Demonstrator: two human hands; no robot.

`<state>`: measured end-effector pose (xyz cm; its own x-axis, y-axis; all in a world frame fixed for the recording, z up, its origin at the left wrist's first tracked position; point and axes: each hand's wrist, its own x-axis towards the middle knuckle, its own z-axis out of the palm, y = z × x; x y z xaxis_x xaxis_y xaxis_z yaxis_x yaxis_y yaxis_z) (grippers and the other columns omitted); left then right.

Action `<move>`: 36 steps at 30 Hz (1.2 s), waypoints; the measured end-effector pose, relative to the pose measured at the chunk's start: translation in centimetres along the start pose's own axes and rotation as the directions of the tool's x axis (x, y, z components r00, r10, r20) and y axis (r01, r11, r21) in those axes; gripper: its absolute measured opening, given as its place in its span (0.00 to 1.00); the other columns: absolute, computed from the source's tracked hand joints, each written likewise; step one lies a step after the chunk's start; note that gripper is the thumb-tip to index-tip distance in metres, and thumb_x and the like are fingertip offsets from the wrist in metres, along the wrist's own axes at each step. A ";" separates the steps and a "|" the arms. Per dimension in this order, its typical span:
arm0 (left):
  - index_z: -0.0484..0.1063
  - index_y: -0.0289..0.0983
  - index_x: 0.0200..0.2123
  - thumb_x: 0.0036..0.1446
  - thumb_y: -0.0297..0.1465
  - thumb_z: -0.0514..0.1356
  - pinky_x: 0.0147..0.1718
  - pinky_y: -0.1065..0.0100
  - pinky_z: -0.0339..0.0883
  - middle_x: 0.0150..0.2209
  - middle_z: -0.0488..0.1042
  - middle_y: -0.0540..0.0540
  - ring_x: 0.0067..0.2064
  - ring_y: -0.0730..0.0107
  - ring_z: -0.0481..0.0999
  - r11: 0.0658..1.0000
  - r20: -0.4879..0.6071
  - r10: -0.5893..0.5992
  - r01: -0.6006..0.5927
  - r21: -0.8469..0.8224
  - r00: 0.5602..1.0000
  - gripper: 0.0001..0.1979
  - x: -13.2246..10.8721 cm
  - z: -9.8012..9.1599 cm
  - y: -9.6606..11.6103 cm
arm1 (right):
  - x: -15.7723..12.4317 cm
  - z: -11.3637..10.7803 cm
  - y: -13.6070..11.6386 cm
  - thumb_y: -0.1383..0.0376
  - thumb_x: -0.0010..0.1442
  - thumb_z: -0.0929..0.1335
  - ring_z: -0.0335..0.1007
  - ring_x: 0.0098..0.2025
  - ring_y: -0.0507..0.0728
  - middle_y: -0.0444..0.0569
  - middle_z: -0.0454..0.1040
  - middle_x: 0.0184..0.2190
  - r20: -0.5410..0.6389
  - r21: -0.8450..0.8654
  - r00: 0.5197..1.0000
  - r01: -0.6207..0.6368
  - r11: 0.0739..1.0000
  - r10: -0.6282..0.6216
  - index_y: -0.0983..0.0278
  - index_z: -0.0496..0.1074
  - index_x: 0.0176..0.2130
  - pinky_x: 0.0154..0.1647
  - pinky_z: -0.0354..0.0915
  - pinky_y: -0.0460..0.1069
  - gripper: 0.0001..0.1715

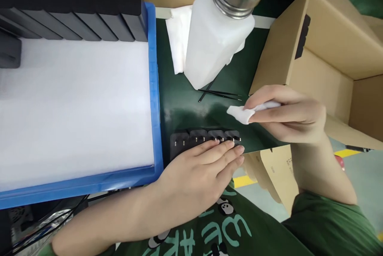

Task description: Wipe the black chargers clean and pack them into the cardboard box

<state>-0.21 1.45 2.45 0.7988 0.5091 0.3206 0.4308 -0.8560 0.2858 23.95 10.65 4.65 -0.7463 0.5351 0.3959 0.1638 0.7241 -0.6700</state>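
Biggest thing first: the blue tray [153, 88], with its white liner and a rank of black adapters along its far edge. Well to the right of the tray, the open cardboard box [323, 76]. Just off the tray's far right corner stands the white dispenser bottle [215, 44].

My left hand [197, 172] lies flat with its fingers straight and together, pressing down on the row of adapters [185, 141] rather than gripping it. That row sits just beside the tray's near right corner. Its long axis runs left to right, away from the tray, and the prongs face up at me.

My right hand [290, 116] is further right of the tray, thumb and fingers pinched shut on a folded wipe [239, 113], hovering apart from the row.

I'd call this the wiping step, row pinned and cloth ready. The next pass calls for a steady hold-down and a stroke along the row.

The tweezers [223, 94] lie untouched by the bottle's foot.
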 end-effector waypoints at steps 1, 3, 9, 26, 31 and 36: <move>0.69 0.34 0.59 0.70 0.22 0.43 0.60 0.67 0.64 0.62 0.71 0.52 0.62 0.72 0.71 1.000 0.004 -0.001 0.001 -0.002 1.000 0.22 0.0 0.0 0.0 | 0.2 0.4 0.0 0.79 0.62 0.66 0.73 0.45 0.52 0.52 0.72 0.44 -0.016 -0.008 1.000 -0.002 1.000 0.002 0.64 0.75 0.45 0.42 0.71 0.47 0.16; 0.69 0.34 0.59 0.70 0.22 0.43 0.61 0.66 0.64 0.61 0.71 0.52 0.62 0.72 0.72 1.000 0.009 -0.004 0.004 -0.005 1.000 0.22 0.1 0.0 0.0 | 0.6 1.4 0.1 0.76 0.65 0.65 0.72 0.46 0.52 0.52 0.72 0.44 0.049 0.009 0.999 0.011 1.000 -0.011 0.64 0.75 0.45 0.45 0.71 0.48 0.13; 0.70 0.35 0.59 0.69 0.22 0.45 0.60 0.66 0.66 0.61 0.71 0.51 0.61 0.71 0.72 1.000 0.019 -0.012 0.013 -0.021 1.000 0.22 0.1 0.0 0.1 | 0.7 1.9 0.4 0.70 0.71 0.60 0.70 0.46 0.53 0.54 0.73 0.42 0.226 0.064 0.971 0.060 0.996 -0.073 0.65 0.73 0.42 0.46 0.70 0.50 0.13; 0.69 0.34 0.60 0.69 0.22 0.47 0.60 0.65 0.68 0.63 0.69 0.49 0.63 0.69 0.71 0.999 0.034 -0.002 0.003 -0.041 0.999 0.21 -0.1 0.1 0.2 | -3.3 -0.9 -0.4 0.76 0.65 0.64 0.73 0.43 0.53 0.52 0.74 0.41 0.207 0.018 0.976 -0.072 0.997 0.067 0.62 0.74 0.44 0.43 0.72 0.49 0.14; 0.69 0.35 0.60 0.68 0.21 0.48 0.61 0.64 0.68 0.63 0.69 0.50 0.63 0.69 0.71 1.000 0.048 0.005 -0.003 -0.031 0.999 0.21 -0.1 -0.1 0.0 | -3.1 0.0 -0.9 0.80 0.63 0.63 0.72 0.43 0.51 0.52 0.72 0.42 -0.036 -0.022 0.995 -0.099 0.995 0.098 0.62 0.75 0.45 0.42 0.70 0.47 0.19; 0.69 0.35 0.60 0.68 0.23 0.51 0.62 0.65 0.67 0.63 0.70 0.50 0.62 0.69 0.72 1.000 0.069 0.004 -0.002 -0.028 0.998 0.20 0.1 -0.2 0.0 | -0.6 2.2 0.1 0.75 0.69 0.60 0.71 0.48 0.52 0.52 0.72 0.43 0.073 0.051 0.996 0.037 0.998 -0.041 0.65 0.74 0.42 0.48 0.70 0.50 0.14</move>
<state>-0.26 1.52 2.69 0.8275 0.4983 0.2589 0.4171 -0.8541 0.3107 22.99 9.37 2.95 -0.7975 0.4720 0.3759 0.1030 0.7203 -0.6860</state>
